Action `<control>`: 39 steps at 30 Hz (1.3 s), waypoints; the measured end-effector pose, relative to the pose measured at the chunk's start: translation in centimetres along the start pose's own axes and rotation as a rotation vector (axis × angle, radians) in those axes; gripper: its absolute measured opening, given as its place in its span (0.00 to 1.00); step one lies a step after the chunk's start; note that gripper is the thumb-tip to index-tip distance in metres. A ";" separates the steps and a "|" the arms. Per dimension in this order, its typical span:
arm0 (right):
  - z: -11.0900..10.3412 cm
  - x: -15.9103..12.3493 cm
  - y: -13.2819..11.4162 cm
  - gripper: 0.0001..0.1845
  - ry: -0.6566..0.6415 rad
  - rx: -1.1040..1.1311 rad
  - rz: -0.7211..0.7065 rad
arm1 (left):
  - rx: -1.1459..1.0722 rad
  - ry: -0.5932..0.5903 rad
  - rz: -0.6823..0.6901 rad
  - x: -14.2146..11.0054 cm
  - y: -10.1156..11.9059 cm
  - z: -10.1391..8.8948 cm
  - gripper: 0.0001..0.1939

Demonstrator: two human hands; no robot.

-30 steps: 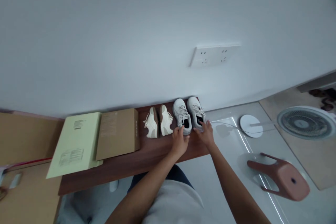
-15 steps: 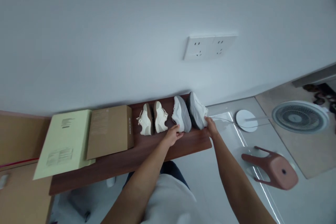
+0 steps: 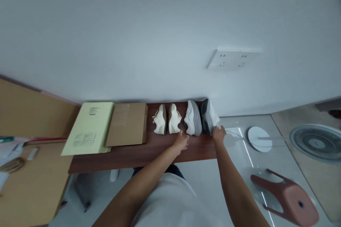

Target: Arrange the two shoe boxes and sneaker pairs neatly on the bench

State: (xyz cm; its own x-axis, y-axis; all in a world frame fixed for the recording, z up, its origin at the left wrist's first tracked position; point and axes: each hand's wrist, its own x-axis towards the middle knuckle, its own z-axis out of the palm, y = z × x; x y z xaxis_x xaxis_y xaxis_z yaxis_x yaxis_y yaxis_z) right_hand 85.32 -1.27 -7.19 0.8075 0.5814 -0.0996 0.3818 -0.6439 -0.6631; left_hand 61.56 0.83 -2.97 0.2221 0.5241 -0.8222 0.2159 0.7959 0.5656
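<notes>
A white-and-grey sneaker lies on its side on the dark wooden bench. Right of it, the other sneaker of that pair is also tipped over, its dark sole facing left. My right hand grips this second sneaker at its heel end near the bench's right end. Just below the first sneaker, my left hand is held over the bench with thumb and fingers apart, holding nothing. Further left, two cream shoes rest on their sides, brown soles facing each other.
A brown cardboard box and a pale green box occupy the bench's left part. The wall with a socket plate rises behind. On the floor to the right are a white fan, its cable, and a pink stool.
The white-and-grey sneakers went from upright to lying on their sides. My left hand has come off the first sneaker; my right stays at the second. The view has shifted.
</notes>
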 end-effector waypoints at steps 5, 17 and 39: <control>-1.0 -8.3 1.8 0.36 0.108 0.109 -0.140 | 0.425 -0.103 0.261 -8.6 -4.7 -11.6 0.29; 10.0 -33.0 -17.5 0.29 -0.711 -0.241 -0.884 | 0.497 0.796 0.317 -18.0 -9.7 -40.2 0.27; 21.4 -36.2 -25.9 0.54 -0.674 -0.512 -0.966 | 0.410 0.477 0.553 -16.3 -9.7 -56.2 0.28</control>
State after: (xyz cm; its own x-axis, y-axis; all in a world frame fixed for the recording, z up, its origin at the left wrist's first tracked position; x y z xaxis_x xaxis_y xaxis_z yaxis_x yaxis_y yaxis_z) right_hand 36.57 5.06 -2.31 -0.2206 0.9560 -0.1933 0.9317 0.1479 -0.3317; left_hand 2.37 1.56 1.38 -0.0082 0.9520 -0.3060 0.5435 0.2611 0.7977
